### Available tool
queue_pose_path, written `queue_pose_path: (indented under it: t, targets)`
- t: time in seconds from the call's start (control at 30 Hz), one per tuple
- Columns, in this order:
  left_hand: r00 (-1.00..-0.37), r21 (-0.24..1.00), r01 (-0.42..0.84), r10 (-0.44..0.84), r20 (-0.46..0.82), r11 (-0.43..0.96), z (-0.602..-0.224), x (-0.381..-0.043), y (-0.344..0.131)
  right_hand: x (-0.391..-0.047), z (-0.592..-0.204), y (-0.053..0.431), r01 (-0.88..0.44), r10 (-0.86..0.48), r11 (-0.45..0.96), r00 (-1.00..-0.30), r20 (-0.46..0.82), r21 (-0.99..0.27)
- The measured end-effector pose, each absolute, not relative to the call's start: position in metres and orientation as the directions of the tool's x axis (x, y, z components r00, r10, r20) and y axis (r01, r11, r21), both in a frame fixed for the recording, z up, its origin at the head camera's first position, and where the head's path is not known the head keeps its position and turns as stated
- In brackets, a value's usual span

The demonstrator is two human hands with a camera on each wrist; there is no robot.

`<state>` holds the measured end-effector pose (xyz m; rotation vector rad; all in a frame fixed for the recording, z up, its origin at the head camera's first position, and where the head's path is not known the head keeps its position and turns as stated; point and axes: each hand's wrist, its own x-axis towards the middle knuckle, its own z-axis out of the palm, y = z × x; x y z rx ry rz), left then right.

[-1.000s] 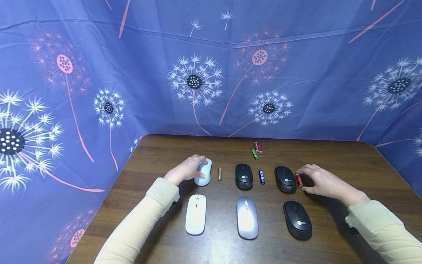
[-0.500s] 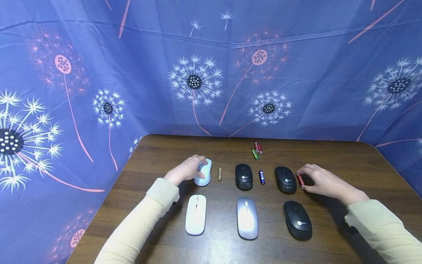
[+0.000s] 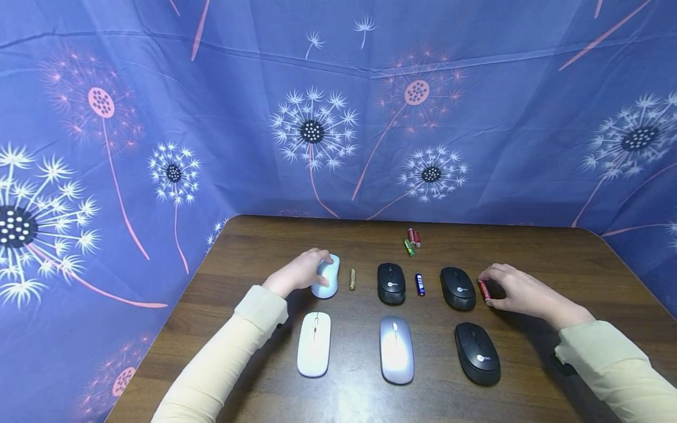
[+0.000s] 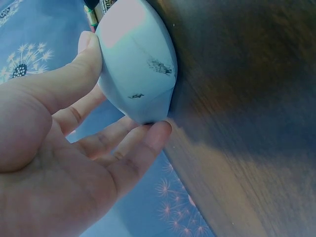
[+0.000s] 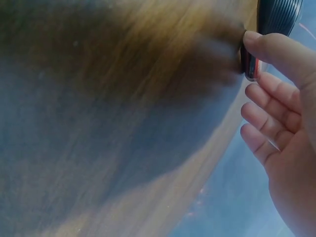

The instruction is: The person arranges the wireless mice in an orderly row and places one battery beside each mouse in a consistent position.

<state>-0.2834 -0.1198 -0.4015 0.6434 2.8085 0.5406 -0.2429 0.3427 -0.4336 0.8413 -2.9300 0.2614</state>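
At the left of the table, my left hand [image 3: 298, 271] holds a light blue computer mouse [image 3: 329, 273] between thumb and fingers. The left wrist view shows the thumb along one side of this mouse [image 4: 136, 54] and fingertips at its end. On the right, my right hand [image 3: 520, 294] pinches a red battery [image 3: 483, 291] between thumb and forefinger, just right of a black mouse [image 3: 458, 288]. In the right wrist view only the end of the battery [image 5: 252, 68] shows, and the other fingers are loosely bent. A gold battery [image 3: 352, 279] lies right of the blue mouse.
Another black mouse [image 3: 391, 283] and a blue battery [image 3: 420, 284] lie mid-table. Nearer stand a white mouse [image 3: 314, 344], a grey mouse [image 3: 396, 350] and a third black mouse [image 3: 478, 353]. A green battery [image 3: 409, 247] and two red batteries [image 3: 415, 237] lie at the back.
The red battery has shifted slightly right with my right fingers, widening the gap to the black mouse beside it. My left hand and the blue mouse stay put.
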Motion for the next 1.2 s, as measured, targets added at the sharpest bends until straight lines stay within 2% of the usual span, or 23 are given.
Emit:
queue_pose_path:
  t: [0.77, 1.2]
  targets:
    - [-0.888, 0.402, 0.360, 0.441, -0.128, 0.842, -0.400, -0.282, -0.119, -0.242, -0.433, 0.343, -0.554, -0.533, 0.823, -0.830, 0.164, -0.127]
    - [-0.887, 0.405, 0.359, 0.442, -0.133, 0.841, -0.398, -0.280, -0.119, -0.243, -0.418, 0.341, -0.585, -0.558, 0.804, -0.805, 0.202, -0.108]
